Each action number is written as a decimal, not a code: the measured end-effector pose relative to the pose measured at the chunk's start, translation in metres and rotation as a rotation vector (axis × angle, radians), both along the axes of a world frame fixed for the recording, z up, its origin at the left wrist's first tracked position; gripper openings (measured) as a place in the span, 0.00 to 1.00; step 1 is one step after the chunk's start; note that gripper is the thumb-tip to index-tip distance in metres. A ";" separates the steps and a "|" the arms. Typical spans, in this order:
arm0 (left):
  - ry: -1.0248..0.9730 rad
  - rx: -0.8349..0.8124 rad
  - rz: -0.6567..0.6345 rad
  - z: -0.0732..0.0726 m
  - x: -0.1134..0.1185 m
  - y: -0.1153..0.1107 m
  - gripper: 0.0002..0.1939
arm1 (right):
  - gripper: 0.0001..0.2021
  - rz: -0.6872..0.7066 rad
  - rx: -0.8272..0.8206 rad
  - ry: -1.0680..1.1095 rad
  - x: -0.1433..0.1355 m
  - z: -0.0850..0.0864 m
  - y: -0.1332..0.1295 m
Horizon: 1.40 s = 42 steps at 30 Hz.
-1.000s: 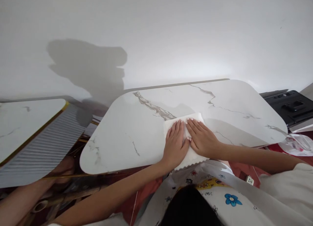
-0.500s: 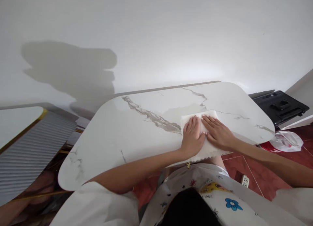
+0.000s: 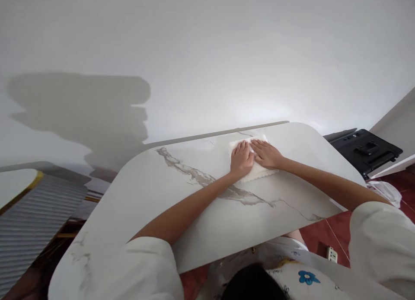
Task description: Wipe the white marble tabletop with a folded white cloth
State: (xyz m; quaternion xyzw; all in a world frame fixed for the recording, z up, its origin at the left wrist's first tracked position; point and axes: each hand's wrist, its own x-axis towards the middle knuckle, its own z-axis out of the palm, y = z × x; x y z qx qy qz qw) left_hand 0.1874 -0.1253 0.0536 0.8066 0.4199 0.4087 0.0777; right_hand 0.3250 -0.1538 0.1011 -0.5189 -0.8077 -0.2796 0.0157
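A white cloth [image 3: 259,173] with a scalloped edge lies spread on the white marble-patterned tabletop [image 3: 155,205], toward its far side. My left hand [image 3: 241,160] rests flat on the cloth's left part, fingers stretched forward. Beside it, my right hand [image 3: 266,154] presses on the right part, its fingers slanting to the left. The two hands nearly meet at the thumbs. Both palms face down and are hidden, and neither hand's fingers are wrapped around the cloth.
A pale wall [image 3: 207,66] runs along the table's far edge. On the right are a black suitcase [image 3: 365,151] and a white plastic bag [image 3: 387,191]. A ribbed grey cabinet [image 3: 42,213] stands at left. A white power strip [image 3: 331,254] lies on the red tiled floor.
Both hands and the cloth have slid away from the table's near edge toward the wall, and slightly left. The view has shifted a little.
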 end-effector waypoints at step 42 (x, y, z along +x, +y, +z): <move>0.101 0.079 -0.075 0.005 0.033 -0.032 0.28 | 0.28 -0.113 0.035 0.083 0.029 -0.001 -0.048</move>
